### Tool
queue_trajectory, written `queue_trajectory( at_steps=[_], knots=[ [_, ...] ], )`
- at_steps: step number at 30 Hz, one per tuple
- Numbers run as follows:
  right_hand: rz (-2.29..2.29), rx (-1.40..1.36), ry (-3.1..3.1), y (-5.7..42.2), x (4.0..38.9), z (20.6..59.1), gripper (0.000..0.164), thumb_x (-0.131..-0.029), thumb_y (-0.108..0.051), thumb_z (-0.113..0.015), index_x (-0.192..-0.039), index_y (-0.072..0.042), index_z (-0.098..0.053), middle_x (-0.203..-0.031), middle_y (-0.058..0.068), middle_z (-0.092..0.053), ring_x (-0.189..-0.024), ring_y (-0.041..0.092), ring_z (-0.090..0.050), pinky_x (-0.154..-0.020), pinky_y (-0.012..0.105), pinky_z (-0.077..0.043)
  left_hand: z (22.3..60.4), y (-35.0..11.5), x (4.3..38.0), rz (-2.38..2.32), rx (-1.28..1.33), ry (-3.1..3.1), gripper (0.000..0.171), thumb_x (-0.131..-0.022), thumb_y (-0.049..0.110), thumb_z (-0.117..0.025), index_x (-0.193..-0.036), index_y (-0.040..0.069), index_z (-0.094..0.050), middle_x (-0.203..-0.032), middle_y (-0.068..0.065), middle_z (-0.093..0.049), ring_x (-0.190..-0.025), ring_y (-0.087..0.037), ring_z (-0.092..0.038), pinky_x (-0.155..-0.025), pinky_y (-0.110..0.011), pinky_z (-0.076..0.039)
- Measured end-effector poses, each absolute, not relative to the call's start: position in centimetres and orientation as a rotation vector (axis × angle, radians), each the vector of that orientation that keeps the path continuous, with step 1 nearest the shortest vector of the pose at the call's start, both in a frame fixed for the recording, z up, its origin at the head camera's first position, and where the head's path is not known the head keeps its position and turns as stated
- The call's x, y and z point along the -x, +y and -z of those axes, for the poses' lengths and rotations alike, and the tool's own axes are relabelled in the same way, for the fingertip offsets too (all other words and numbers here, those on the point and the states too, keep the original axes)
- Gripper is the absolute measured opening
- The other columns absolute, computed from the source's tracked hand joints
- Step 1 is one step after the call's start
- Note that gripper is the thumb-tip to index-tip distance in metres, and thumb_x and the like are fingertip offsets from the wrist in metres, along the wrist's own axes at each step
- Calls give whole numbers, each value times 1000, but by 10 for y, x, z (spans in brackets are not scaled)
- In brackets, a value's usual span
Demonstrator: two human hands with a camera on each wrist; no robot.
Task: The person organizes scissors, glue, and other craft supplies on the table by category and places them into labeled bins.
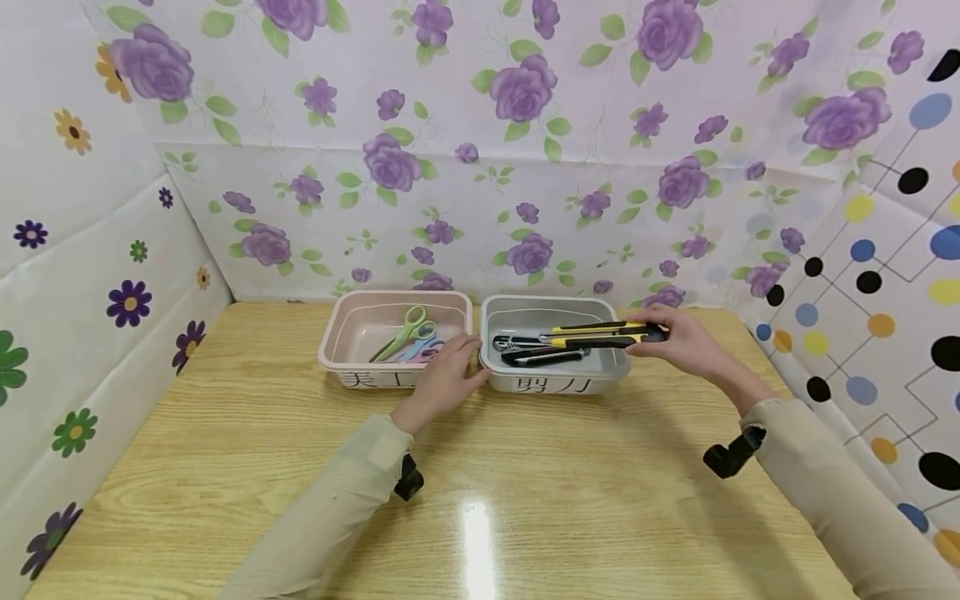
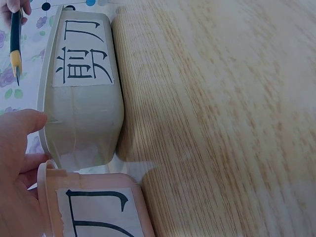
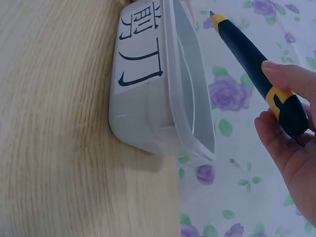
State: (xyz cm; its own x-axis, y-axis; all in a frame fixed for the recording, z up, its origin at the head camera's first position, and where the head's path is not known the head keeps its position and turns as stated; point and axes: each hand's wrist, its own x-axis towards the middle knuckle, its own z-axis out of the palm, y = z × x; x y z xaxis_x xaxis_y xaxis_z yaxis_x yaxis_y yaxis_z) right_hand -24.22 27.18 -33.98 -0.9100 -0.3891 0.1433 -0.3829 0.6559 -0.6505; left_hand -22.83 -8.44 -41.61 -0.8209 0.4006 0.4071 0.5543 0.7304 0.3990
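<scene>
My right hand (image 1: 671, 337) holds a yellow and black utility knife (image 1: 600, 335) by its rear end, above the grey plastic box (image 1: 555, 383). Its blade end points left. Inside that box lie black utility knives (image 1: 543, 357). My left hand (image 1: 447, 375) rests at the adjoining corners of the grey box and the pink box (image 1: 330, 354). In the left wrist view its thumb (image 2: 32, 120) touches the grey rim, and the other fingers are partly hidden behind the pink corner. Green scissors (image 1: 408, 332) and blue scissors (image 1: 423, 346) lie in the pink box, partly covered by the hand.
Both boxes stand side by side on the wooden table (image 1: 525, 475), close to the flowered back cloth (image 1: 465, 217). White labels with black characters are on their fronts. Patterned cloths hang at the left (image 1: 97, 333) and right (image 1: 862, 292).
</scene>
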Motion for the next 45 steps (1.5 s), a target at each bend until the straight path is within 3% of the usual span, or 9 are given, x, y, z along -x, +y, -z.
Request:
queue_trajectory(
  at_steps=[7,16,28,40,45],
  knots=[
    [1159,624,2828,264,258,347,50,-77,-31,-72,-119,-9,-60,-113,9,-54,-90,20,-51,-67,25,-46,415,-85,229,748,744,-2660,47,-84,23,-65,-120,-6,-54,-124,-14,-52,-118,-26,-45,-102,-34,-35],
    [1199,543,2798,255,270,358,52,-76,-32,-73,-119,-6,-59,-119,13,-52,-99,24,-51,-76,26,-45,413,-84,228,765,742,-2665,48,-83,23,-66,-120,-6,-53,-124,-15,-52,-118,-26,-45,-101,-34,-35],
    [1279,583,2733,243,277,375,50,-76,-19,-74,-120,-3,-58,-128,18,-47,-122,34,-38,-99,50,-32,416,-85,229,746,749,-2653,48,-84,23,-66,-120,-6,-54,-124,-14,-52,-118,-25,-45,-101,-34,-36],
    [1343,535,2663,221,263,362,49,-75,-2,-71,-119,7,-55,-129,26,-44,-121,39,-37,-97,51,-35,416,-85,228,745,739,-2667,48,-84,24,-65,-120,-5,-53,-125,-14,-51,-119,-26,-44,-102,-34,-34],
    [1345,551,2672,223,269,373,50,-72,-7,-75,-118,4,-57,-125,22,-47,-120,36,-38,-99,49,-32,416,-85,228,733,745,-2667,47,-85,24,-64,-120,-5,-53,-125,-14,-51,-120,-26,-44,-103,-34,-33]
  ],
)
